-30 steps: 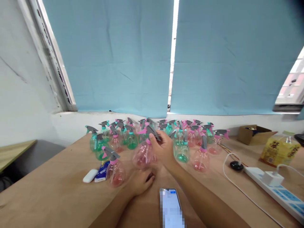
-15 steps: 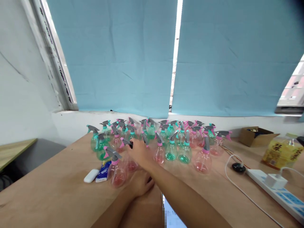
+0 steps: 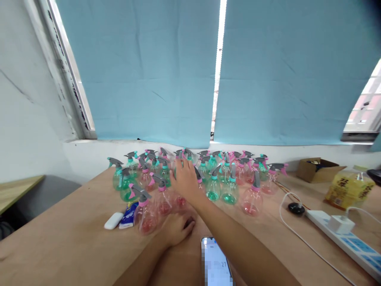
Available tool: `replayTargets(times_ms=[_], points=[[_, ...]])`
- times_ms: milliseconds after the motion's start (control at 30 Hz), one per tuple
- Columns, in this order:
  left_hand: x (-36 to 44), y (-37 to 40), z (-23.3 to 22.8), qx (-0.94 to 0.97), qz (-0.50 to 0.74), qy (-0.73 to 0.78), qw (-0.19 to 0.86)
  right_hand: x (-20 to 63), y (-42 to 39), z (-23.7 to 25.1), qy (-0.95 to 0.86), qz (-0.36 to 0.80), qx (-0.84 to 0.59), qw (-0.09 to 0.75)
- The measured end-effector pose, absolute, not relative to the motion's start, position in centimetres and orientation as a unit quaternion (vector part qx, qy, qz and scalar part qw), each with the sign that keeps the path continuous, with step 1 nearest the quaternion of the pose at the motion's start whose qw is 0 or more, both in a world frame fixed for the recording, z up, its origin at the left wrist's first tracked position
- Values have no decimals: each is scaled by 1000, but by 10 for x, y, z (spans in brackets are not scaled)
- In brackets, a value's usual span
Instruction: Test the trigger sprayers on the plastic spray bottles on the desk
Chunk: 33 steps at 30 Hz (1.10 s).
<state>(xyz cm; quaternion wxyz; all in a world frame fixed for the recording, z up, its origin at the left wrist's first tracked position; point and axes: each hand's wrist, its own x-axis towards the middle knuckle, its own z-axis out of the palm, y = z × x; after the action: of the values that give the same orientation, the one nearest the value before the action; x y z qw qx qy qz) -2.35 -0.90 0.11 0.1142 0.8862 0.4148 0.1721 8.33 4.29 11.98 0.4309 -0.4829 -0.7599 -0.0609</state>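
My right hand (image 3: pixel 185 180) reaches in among the spray bottles, fingers apart and thumb out to the left. It covers much of a pink spray bottle (image 3: pixel 180 201), and whether it touches that bottle I cannot tell. My left hand (image 3: pixel 175 230) rests on the table in front, fingers curled in. A dark patch shows at its fingertips, too unclear to name. Left of the right hand stands a pink spray bottle (image 3: pixel 163 202) with a grey trigger head, and another pink spray bottle (image 3: pixel 147 217) is nearer me. A green spray bottle (image 3: pixel 213 190) stands to the right.
Several more pink and green bottles fill the table's back. A phone (image 3: pixel 216 262) lies below my right forearm. At left are a white case (image 3: pixel 113 221) and a blue packet (image 3: pixel 129 215). A power strip (image 3: pixel 348 238), a yellow pouch (image 3: pixel 348 187) and a cardboard box (image 3: pixel 318 170) are at right.
My right hand has left the pink bottle's trigger head at the left. It has moved right and farther back, its fingers opening. More of the phone shows; my left hand has barely moved.
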Motion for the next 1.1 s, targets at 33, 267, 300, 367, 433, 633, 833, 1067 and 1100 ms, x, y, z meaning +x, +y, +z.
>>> replayTargets(times_ms=[33, 267, 300, 367, 433, 633, 833, 1067, 1100], points=[[-23, -10, 1, 885, 174, 419, 106, 85, 47, 117, -759, -40, -502, 413], [-24, -9, 0, 894, 156, 414, 64, 93, 53, 101, -759, 34, -561, 328], [-24, -10, 0, 896, 151, 412, 60, 96, 52, 101, -760, 30, -554, 338], [-25, -12, 1, 902, 142, 405, 55, 104, 49, 101, -765, 25, -529, 366], [-27, -15, 0, 911, 137, 383, 64, 113, 47, 99, -776, 25, -498, 387], [-32, -17, -4, 922, 151, 348, 80, 142, 37, 81, -799, 46, -427, 422], [-31, -11, -10, 923, 169, 339, 73, 175, 23, 66, -776, 67, -374, 503], [-31, -6, -18, 922, 186, 336, 57, 192, 26, 34, -705, 186, -336, 596], [-31, -6, -18, 922, 186, 335, 57, 192, 28, 29, -691, 222, -330, 604]])
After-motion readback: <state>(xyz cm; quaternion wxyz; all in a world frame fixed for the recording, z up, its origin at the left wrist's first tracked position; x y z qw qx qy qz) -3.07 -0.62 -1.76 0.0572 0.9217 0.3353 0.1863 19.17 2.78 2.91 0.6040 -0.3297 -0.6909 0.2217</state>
